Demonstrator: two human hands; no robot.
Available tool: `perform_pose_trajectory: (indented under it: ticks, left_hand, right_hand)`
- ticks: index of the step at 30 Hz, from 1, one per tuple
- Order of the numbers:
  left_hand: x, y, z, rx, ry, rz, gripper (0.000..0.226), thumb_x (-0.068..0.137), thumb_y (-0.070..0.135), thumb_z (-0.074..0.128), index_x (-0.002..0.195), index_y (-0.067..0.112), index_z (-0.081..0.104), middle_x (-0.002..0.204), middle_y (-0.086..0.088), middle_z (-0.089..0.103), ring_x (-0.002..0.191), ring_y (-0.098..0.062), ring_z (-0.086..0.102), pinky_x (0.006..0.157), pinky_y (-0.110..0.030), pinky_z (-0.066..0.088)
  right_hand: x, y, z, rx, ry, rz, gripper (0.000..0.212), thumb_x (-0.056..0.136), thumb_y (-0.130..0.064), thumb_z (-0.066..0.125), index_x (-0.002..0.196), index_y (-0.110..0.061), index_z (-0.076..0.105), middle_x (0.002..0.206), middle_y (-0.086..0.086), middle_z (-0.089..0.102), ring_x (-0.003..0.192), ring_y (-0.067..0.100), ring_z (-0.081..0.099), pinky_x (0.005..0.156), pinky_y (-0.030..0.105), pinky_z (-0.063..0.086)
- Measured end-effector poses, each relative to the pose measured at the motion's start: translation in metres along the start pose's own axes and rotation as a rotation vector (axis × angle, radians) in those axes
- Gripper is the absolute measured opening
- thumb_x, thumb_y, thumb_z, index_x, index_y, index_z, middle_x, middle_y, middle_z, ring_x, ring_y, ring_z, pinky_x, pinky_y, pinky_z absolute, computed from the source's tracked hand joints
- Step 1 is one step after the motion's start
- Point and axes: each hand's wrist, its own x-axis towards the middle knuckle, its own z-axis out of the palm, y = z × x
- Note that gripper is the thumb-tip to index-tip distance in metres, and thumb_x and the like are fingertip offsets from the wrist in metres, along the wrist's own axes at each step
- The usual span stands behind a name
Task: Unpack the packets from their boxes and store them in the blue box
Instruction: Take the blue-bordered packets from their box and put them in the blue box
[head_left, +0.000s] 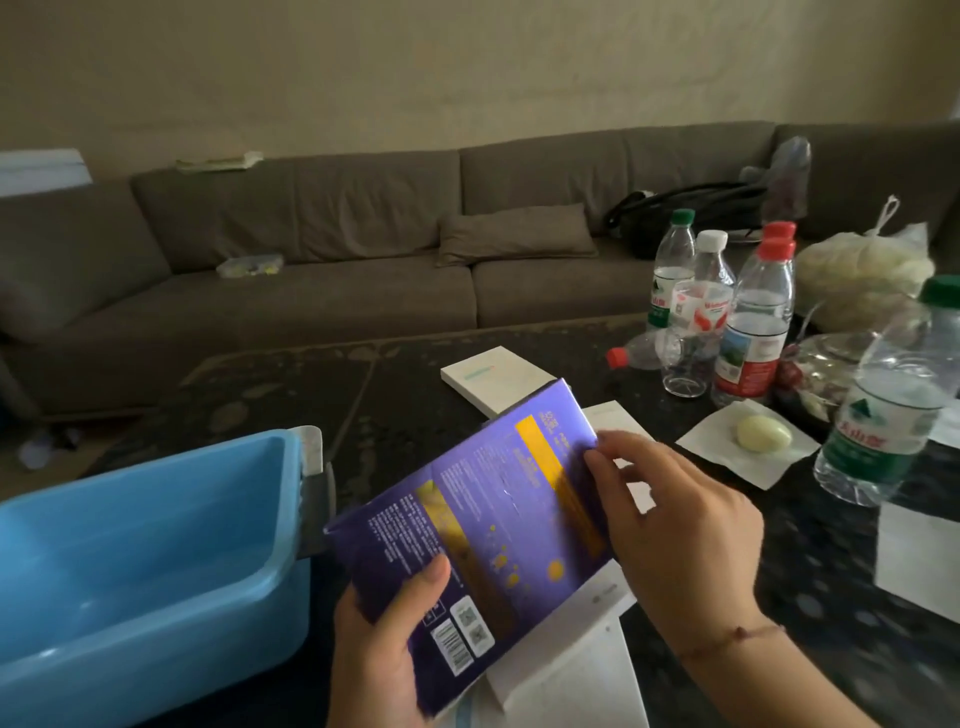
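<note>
So the purple box (483, 514) sits in the lower middle of the frame, held up over the dark table (810, 561) and tilted with its far end toward the upper right. The left hand (384, 654) grips its near bottom corner, thumb curled over the printed face right by a barcode and two QR codes. The right hand (675, 525) is on the box's right edge, fingertips pressed against the side near the top flap, fingers a bit bent; can't tell if it's actually pinching the flap. The print on the box is white text on purple with yellow blocks and dots, too blurry to read. The blue box (135, 561) is at the lower left, just beside the purple one, and I see nothing in the part that shows. White flat packs lie under and behind the purple box, one white box (493, 376) further up the middle. Upper right there's a cluster of water bottles (727, 312) with red, white and green caps, and the labels have red and green Chinese writing I can't make out. A pale egg-shaped thing (763, 434) sits on a napkin nearby.
</note>
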Motion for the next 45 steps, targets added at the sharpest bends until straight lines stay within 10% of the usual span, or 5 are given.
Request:
perform_pose_trajectory:
  ticks: [13,20,39,45]
  left_hand:
    - [-0.012,0.007,0.006,0.107,-0.003,-0.02,0.033,0.043,-0.005,0.076,0.059,0.023,0.078,0.059,-0.01,0.071,0.05,-0.023,0.069,0.056,-0.037,0.059]
    - [0.002,0.015,-0.004,0.022,-0.005,-0.155,0.057,0.048,0.012,0.077,0.104,0.008,0.07,0.082,-0.018,0.075,0.065,-0.034,0.072,0.079,-0.05,0.055]
    - [0.009,0.018,-0.005,-0.152,-0.105,-0.248,0.029,0.078,0.028,0.059,0.065,0.016,0.081,0.073,-0.01,0.076,0.057,-0.025,0.073,0.048,-0.04,0.059]
    - [0.013,0.02,-0.005,-0.16,-0.108,-0.246,0.027,0.072,0.028,0.059,0.064,0.015,0.081,0.074,-0.01,0.077,0.058,-0.024,0.073,0.048,-0.039,0.059]
  right_hand:
    - [0.002,0.001,-0.001,-0.059,-0.408,0.376,0.018,0.098,-0.017,0.045,0.082,-0.025,0.045,0.07,-0.007,0.047,0.072,0.026,0.042,0.059,0.034,0.027]
    - [0.018,0.007,-0.013,0.313,-0.565,0.513,0.033,0.103,-0.016,0.04,0.073,-0.021,0.053,0.079,-0.006,0.065,0.064,0.01,0.061,0.049,0.017,0.043]
    - [0.024,-0.003,-0.027,1.147,-0.728,1.068,0.029,0.105,-0.022,0.035,0.097,-0.011,0.061,0.085,0.018,0.071,0.064,0.024,0.065,0.057,0.033,0.05]
    - [0.026,0.0,-0.033,1.001,-0.145,0.83,0.024,0.103,-0.006,0.04,0.09,-0.014,0.059,0.077,0.008,0.069,0.054,0.023,0.065,0.045,0.03,0.047]
